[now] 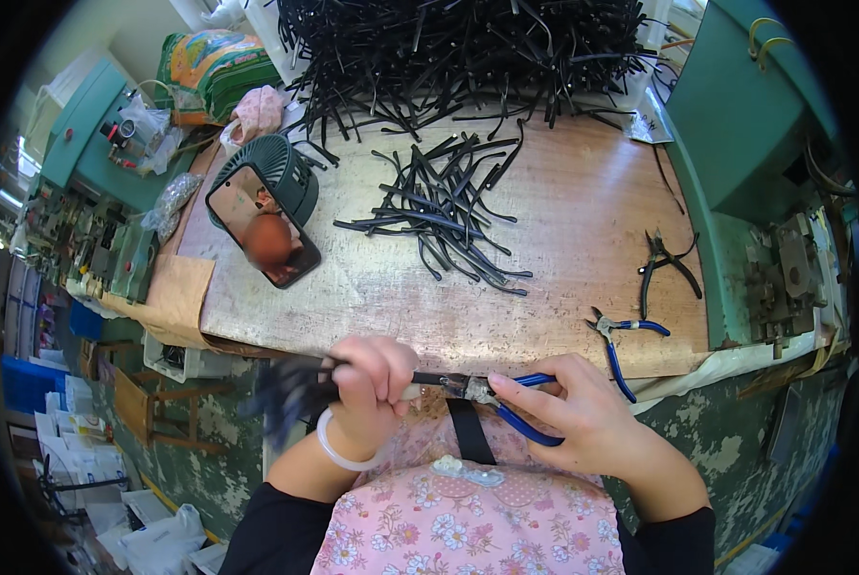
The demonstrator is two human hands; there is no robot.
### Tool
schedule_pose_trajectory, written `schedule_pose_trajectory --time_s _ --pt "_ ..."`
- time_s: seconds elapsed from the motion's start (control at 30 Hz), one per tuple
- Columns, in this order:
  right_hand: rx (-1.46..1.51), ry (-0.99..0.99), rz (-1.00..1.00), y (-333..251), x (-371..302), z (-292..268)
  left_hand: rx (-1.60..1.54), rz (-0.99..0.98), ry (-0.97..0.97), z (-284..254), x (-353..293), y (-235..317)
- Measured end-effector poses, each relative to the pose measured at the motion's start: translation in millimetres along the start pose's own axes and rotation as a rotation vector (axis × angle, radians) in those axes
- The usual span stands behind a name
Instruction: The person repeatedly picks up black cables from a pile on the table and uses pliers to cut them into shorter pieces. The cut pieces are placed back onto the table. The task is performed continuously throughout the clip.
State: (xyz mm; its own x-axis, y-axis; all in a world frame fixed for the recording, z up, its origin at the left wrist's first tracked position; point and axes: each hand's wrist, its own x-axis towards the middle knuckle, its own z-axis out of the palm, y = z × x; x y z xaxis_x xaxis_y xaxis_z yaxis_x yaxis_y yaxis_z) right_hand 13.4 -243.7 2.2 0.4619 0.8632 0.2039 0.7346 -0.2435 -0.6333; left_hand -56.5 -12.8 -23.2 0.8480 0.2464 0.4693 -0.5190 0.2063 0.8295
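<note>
My left hand (372, 377) is closed round a bundle of thin black strips (293, 391) shaped like eyeglass temples; the bundle's outer ends are smeared by motion. From that fist one black strip (430, 379) points right, toward the jaws of the blue-handled cutting pliers (477, 388). Those pliers are in my right hand (583, 412), its fingers round the parted handles. Whether the jaws touch the strip I cannot tell. Both hands are just off the table's front edge, above my lap. Beyond them, a loose pile of black strips (448, 206) lies mid-table.
A large heap of black strips (468, 57) fills the back of the table (353, 297). A phone (266, 230) leans on a dark fan (276, 168) at left. Two other pliers (616, 331) lie at right. Green machines (755, 115) flank the table.
</note>
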Motion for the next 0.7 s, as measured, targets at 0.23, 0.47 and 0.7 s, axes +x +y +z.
schedule_pose_trajectory --time_s 0.23,0.47,0.7 --pt "0.005 0.054 0.012 -11 -1 5 0.228 0.469 0.034 10 -8 -14" --pt "-0.071 0.0 0.023 -11 -4 2 -0.041 -0.053 0.033 3 2 5" --pt "-0.023 0.088 -0.006 -8 -3 12 -0.174 -0.09 -0.052 -5 9 -4"
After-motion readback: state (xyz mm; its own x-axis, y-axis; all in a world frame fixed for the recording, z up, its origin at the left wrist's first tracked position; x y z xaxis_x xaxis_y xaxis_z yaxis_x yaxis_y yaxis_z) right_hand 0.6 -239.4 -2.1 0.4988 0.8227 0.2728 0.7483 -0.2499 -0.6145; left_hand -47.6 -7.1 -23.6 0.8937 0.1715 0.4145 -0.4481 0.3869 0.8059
